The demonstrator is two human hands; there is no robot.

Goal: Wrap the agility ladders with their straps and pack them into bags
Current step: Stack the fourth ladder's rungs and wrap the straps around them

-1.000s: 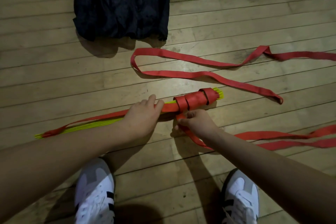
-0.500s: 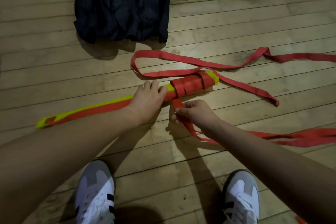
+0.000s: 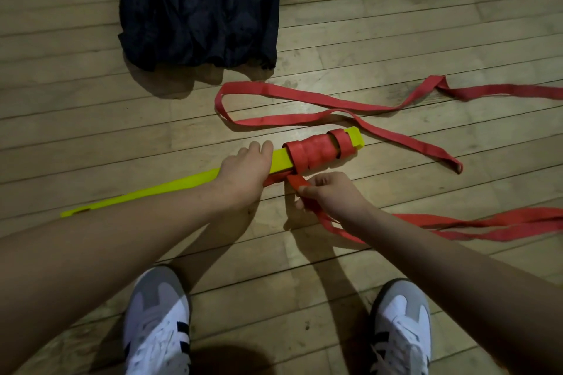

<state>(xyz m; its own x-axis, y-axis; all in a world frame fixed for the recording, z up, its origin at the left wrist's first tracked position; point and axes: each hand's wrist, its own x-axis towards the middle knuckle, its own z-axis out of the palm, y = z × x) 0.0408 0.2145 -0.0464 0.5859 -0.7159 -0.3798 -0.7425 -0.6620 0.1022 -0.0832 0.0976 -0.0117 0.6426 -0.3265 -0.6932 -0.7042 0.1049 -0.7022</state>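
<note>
Ladder rungs (image 3: 195,181), yellow and bundled, lie gripped by the left hand (image 3: 243,173); the right hand (image 3: 332,195) pinches the red strap (image 3: 300,186). Dark bag (image 3: 198,6) lies far, contents unseen.

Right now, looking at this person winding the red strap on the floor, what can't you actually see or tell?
- Red strap: the head view's right edge cuts it off; its full length is unknown.
- Yellow rung bundle: the left hand and forearm cover its middle.
- Dark bag: the top edge cuts it off; its opening is unseen.
- Right hand: its fingertips hide how it pinches the strap.
</note>
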